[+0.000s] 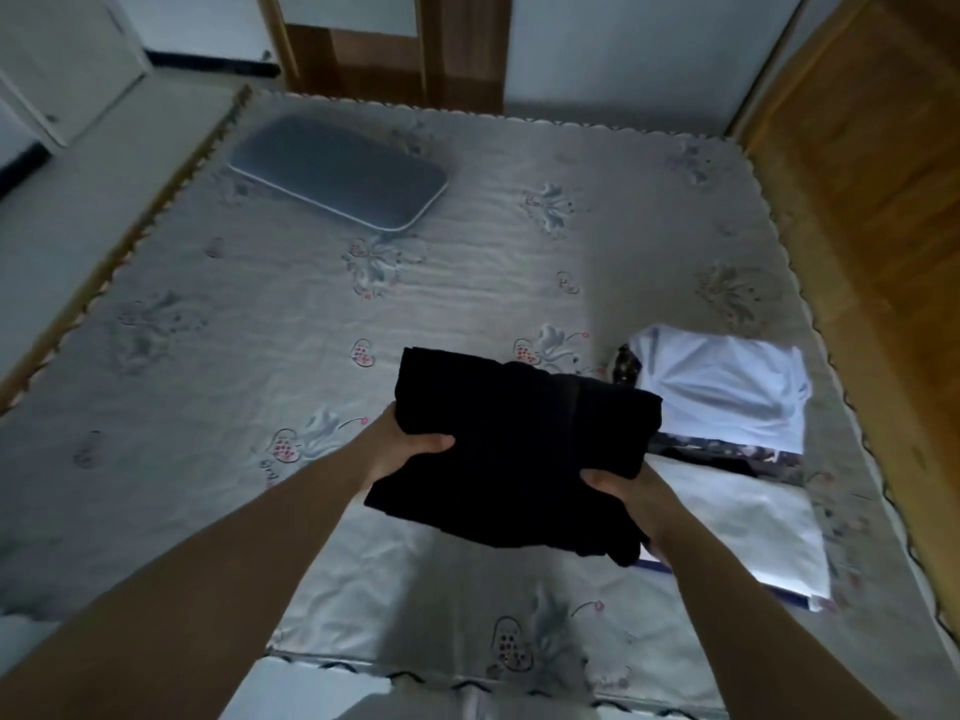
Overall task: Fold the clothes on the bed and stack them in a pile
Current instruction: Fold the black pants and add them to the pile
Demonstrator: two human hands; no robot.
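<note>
The bed (467,283) fills most of the view, covered in a pale sheet with a flower and heart print and a scalloped edge. Both forearms reach out from the lower corners and meet over the near half of the bed, where the two hands hold a folded black garment (519,449) up off the sheet.

The left hand (405,449) grips the garment's left edge. Its thumb lies curled across the top of the cloth, pointing right; the other fingers are underneath and out of sight. The right hand (631,493) grips the near right edge the same way, thumb on top pointing left, the remaining fingers hidden beneath the fabric. The garment spans the gap between the two thumbs and extends away from them, tilted so that its far edge sits higher in the picture. In the dim light its folds and seams are hard to make out, and what kind of garment it is cannot be told.

Just beyond the right thumb, on the sheet, lies a folded white garment (727,392) on top of a dark patterned piece (626,363) that shows only at its edges. Nearer, right of the right hand, lies another pale folded piece (748,532), partly covered by the black garment and the wrist.

Far beyond the left fingers, a flat grey pillow (337,174) lies near the head of the bed.
</note>
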